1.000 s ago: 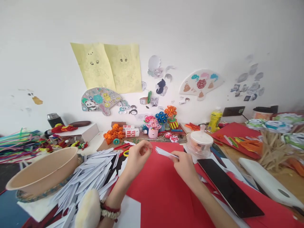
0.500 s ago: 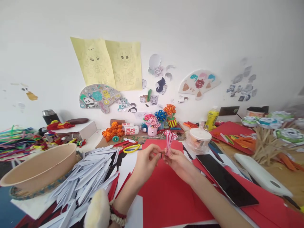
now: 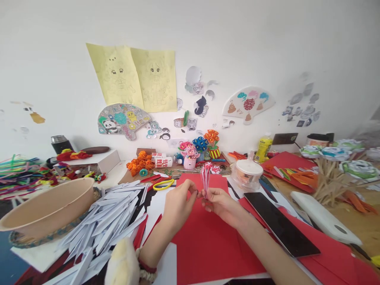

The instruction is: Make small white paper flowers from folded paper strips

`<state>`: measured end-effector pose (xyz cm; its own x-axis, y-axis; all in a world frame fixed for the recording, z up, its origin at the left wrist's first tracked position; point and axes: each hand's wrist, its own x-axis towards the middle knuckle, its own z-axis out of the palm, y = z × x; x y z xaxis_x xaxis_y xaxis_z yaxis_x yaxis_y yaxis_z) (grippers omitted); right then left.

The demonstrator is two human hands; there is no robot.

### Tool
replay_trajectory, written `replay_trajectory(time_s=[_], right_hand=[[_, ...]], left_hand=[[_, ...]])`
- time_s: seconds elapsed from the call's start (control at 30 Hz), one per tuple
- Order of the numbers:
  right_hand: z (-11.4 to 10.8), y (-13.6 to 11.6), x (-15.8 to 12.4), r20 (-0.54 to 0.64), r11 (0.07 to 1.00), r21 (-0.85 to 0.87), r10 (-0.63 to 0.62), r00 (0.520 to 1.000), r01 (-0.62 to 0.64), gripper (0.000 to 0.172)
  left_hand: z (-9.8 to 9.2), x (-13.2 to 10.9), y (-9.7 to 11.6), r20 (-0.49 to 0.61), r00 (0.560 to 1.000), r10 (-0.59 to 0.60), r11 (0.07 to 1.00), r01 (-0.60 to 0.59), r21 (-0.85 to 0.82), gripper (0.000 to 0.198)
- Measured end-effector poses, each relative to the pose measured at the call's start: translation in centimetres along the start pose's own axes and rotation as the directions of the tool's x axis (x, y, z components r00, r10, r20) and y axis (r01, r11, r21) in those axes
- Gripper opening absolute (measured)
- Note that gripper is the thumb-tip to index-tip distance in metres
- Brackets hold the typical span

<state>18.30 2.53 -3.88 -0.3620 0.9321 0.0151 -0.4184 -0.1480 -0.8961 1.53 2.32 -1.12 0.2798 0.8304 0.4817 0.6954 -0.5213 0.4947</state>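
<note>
red-and-white pleated paper fan (image 3: 205, 178), upright at table centre, base pinched between left hand (image 3: 178, 204) and right hand (image 3: 221, 204), both closed on it. folding looks finished, base apparently unsecured; many white folded strips (image 3: 109, 221) lie unused, near left.

The bottom of the folded paper bundle (image 3: 205, 179) is hidden between the fingertips of the left hand (image 3: 179, 204) and the right hand (image 3: 221, 204), so how it is pinched cannot be made out. Both forearms run off the lower edge. Near the left wrist, a pale fuzzy thing (image 3: 122, 263) is cut by that edge, and what it is stays unclear. Far left of the left hand, the bowl (image 3: 44, 208) and the pipe cleaners (image 3: 18, 174) run out of frame. Right of the right hand, the red sheet (image 3: 335, 261) is cut at the corner. The bottle (image 3: 162, 161) label beyond the hands is too small to read.
</note>
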Motion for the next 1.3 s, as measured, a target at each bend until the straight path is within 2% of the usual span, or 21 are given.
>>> replay_trajectory(time_s=[0.17,0.3,0.5,0.73,0.83,0.97,1.17,1.3], right_hand=[[0.7,-0.3,-0.6,-0.04,0.996,-0.065,-0.064,0.997,0.061,0.029],[1.0,-0.4,-0.6,-0.089,0.993,-0.105,-0.07,0.994,0.06,0.029],[0.8,-0.2,-0.5,-0.055,0.989,-0.116,-0.094,0.994,0.087,0.031],[0.6,0.3,-0.1,-0.113,0.974,-0.218,-0.087,0.99,0.061,0.041],[0.6,0.3,-0.1,-0.106,0.973,-0.22,-0.09,0.99,0.065,0.04],[0.6,0.2,-0.1,-0.101,0.98,-0.175,-0.114,0.988,0.095,0.038],[0.3,0.6,0.4,-0.079,0.997,0.038,-0.057,0.995,0.06,0.037],[0.5,0.6,0.5,-0.055,0.993,0.09,-0.067,0.996,0.072,0.038]], left_hand=[[-0.2,0.0,0.2,-0.009,1.0,0.006,0.999,-0.006,0.034,0.005],[0.0,0.0,0.1,-0.021,1.0,0.01,1.0,-0.01,0.0,0.007],[0.0,0.0,0.1,-0.008,1.0,-0.001,1.0,0.001,-0.006,0.004],[0.1,-0.3,0.4,0.019,0.993,0.114,0.966,-0.115,0.231,0.011],[0.3,-0.4,0.3,0.023,0.991,0.129,0.954,-0.13,0.268,0.014],[0.4,-0.3,0.2,0.03,0.994,0.109,0.975,-0.112,0.193,0.016],[0.4,-0.2,0.1,-0.03,0.996,0.086,0.996,-0.085,0.024,0.012],[0.5,-0.1,0.4,-0.042,0.996,0.076,0.996,-0.078,-0.044,0.009]])
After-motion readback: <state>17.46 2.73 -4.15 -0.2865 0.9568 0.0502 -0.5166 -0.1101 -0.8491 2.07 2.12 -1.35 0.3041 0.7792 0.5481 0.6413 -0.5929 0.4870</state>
